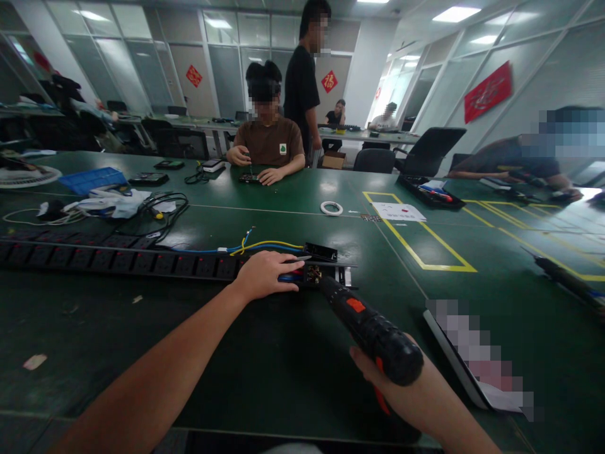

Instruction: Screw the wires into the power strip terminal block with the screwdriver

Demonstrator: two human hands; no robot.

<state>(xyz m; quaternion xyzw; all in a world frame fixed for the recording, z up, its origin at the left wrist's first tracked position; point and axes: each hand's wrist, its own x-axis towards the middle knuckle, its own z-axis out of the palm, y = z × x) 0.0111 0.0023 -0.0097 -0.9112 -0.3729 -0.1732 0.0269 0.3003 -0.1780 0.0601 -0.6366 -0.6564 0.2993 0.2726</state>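
Note:
A long black power strip (118, 260) lies across the green table (265, 353). Its right end is open, showing terminals and blue, yellow and green wires (265, 247). My left hand (267, 274) rests flat on that end, fingers stretched toward the open terminal block (314, 273). My right hand (378, 378) is wrapped round a black electric screwdriver (373, 328) with an orange switch. The screwdriver's tip points into the terminal block. A small black cover piece (321, 252) lies just behind the open end.
A person in a brown shirt (269, 142) sits across the table, another stands behind. A tape roll (331, 208), white paper (398, 212), a black tray (430, 192), cables (155, 211) and a blue tray (92, 180) lie about. A tablet (472, 359) lies at my right.

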